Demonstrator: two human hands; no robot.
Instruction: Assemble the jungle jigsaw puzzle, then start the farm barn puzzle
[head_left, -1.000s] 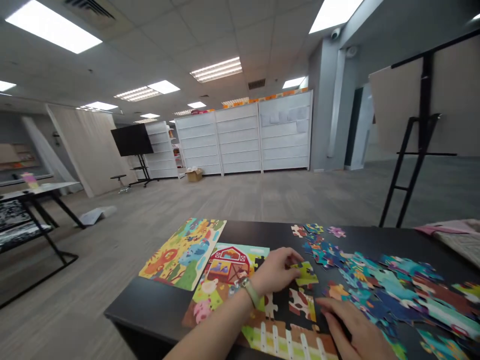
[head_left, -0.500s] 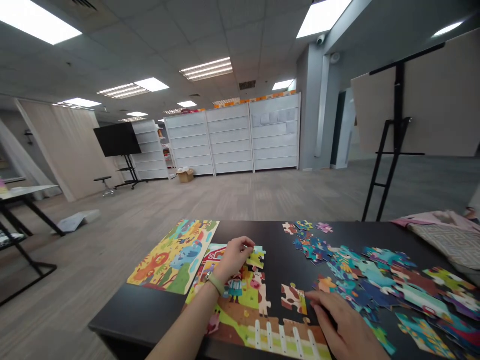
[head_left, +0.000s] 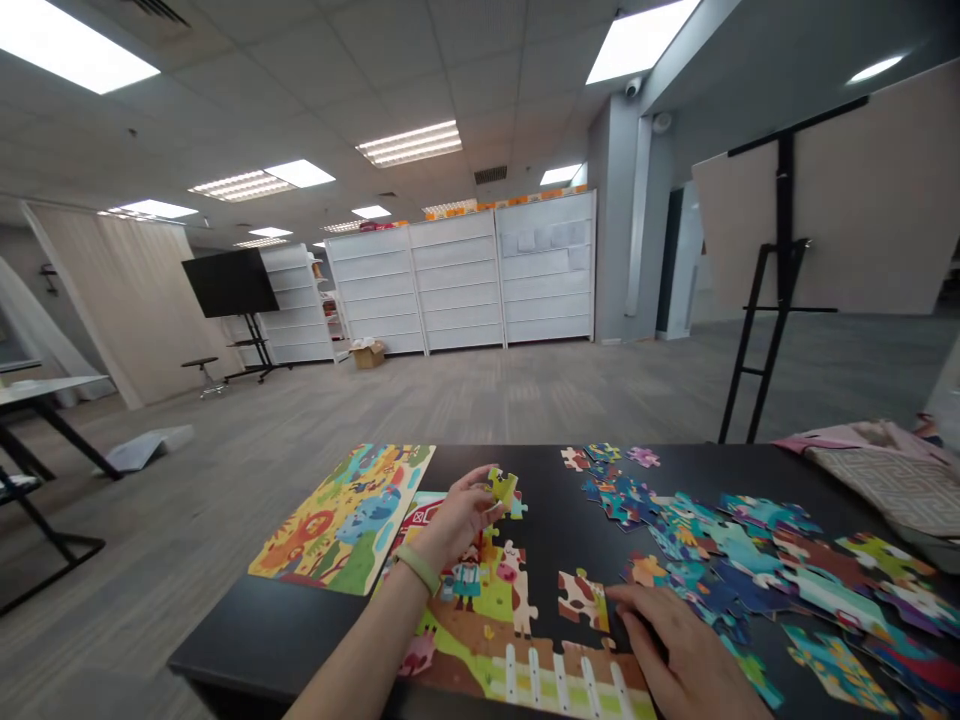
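My left hand (head_left: 463,518), with a pale green band on its wrist, pinches a yellow-green puzzle piece (head_left: 503,485) tilted up above the farm puzzle (head_left: 457,655). Partly joined, that puzzle shows a cow, a figure in a teal outfit and a white fence along its bottom. Part of it is hidden under my left forearm. My right hand (head_left: 679,640) lies on the table, thumb and index finger apart, the index fingertip at the right edge of a loose brown-and-white puzzle piece (head_left: 581,598). Whether it touches that piece I cannot tell.
A jungle animal picture (head_left: 341,520) lies left of the farm puzzle on the black table (head_left: 247,625). Many loose puzzle pieces (head_left: 750,560) are heaped at the right. A patterned bag (head_left: 885,480) sits at the far right, near an easel board (head_left: 832,200).
My left hand has lifted the yellow-green piece off the puzzle's upper right and tilted it up. My right hand stays by the brown-and-white piece. The view has shifted slightly.
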